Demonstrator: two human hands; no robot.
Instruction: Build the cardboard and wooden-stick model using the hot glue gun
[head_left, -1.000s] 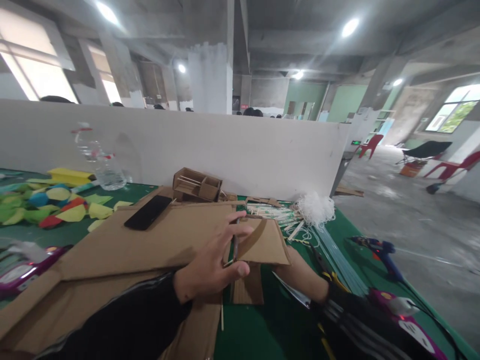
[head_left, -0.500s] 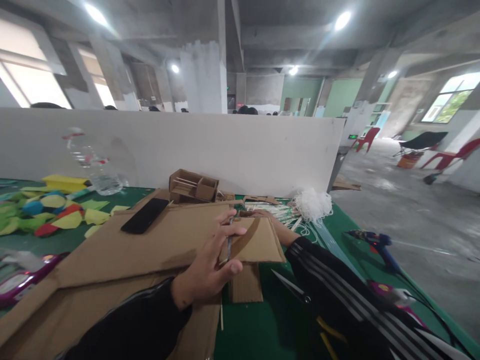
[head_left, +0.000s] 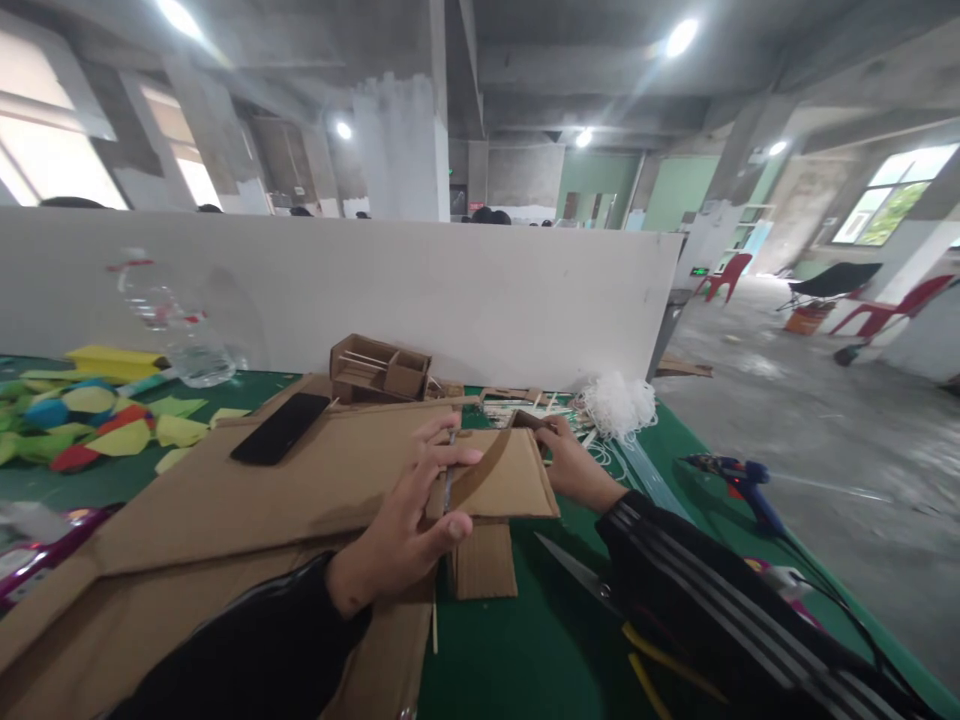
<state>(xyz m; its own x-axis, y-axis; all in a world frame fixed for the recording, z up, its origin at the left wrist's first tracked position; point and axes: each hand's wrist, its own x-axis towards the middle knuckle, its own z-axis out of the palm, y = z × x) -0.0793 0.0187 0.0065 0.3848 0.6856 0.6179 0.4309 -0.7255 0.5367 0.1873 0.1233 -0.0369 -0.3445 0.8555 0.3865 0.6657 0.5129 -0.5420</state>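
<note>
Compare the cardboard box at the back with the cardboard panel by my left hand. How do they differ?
The cardboard box is open, with walls and a divider; the cardboard panel shows a flat face.
The box has thin sticks across it; the panel's face has none.
The box sits untouched near the white partition; the panel has the left hand on it.
Both are brown cardboard.

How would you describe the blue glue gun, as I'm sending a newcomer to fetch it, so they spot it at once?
Find the green table, then the fluffy white tangle near the partition. Right of that, by the table's right edge, lies the glue gun. Unlike the clear strips beside it, it's dark blue and pistol-shaped.
</note>
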